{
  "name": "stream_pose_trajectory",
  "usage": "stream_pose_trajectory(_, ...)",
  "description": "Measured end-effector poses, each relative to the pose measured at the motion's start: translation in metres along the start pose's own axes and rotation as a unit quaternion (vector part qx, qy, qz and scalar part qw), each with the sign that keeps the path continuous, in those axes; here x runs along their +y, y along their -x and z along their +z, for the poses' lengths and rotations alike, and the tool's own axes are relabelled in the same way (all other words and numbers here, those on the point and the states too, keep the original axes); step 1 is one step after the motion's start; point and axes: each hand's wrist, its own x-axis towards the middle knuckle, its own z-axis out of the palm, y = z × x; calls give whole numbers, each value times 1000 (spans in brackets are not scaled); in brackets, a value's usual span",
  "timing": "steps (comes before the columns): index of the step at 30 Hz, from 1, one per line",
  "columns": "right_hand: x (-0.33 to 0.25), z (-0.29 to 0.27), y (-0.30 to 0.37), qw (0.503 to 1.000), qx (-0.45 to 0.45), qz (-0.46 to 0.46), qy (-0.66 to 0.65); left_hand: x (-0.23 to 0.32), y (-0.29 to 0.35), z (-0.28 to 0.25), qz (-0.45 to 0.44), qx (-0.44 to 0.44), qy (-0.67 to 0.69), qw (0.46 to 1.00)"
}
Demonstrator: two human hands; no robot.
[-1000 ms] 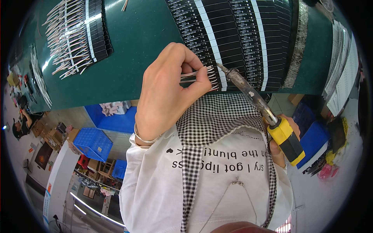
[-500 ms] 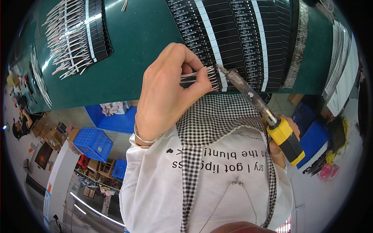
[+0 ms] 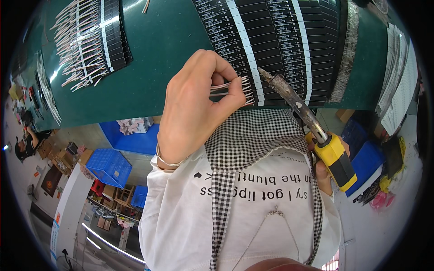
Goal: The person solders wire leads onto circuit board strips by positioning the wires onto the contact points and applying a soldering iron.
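My left hand is closed in a pinch on thin wires, pale with reddish edges, at the near end of a row of black strip boards. Several wire ends stick out past the fingertips at the left edge of the boards. My right hand grips a soldering iron by its yellow and black handle, and is mostly hidden behind it. The iron's tip points up and left, over the boards and a little right of the wire ends. Whether it touches a board I cannot tell.
Boards with wires attached lie at the table's far left. A loose wire bundle rests near its left edge. White strips are stacked at the right. Blue crates stand below the green table. Another person is at far left.
The soldering iron's tip has moved slightly right and away from the wire ends, and its handle has shifted a little right. My left hand stays in place on the wires.
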Motion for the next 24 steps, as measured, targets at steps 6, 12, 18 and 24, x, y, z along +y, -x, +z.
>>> stream_pose_trajectory(6, -2, 1, 0, 999, 7, 30, -8, 2, 0, -4, -10, -20, 9, 1000)
stream_pose_trajectory(12, 1, -1, -3, 1000, -26, -13, 5, -4, -2, 0, 4, 0, 13, 1000)
stream_pose_trajectory(18, 8, -19, -18, 983, -175, -47, -29, -6, 0, 2, -17, 14, 26, 999)
stream_pose_trajectory(24, 6, -12, -17, 988, -143, -60, 0, -9, -2, 2, -13, 10, 35, 999)
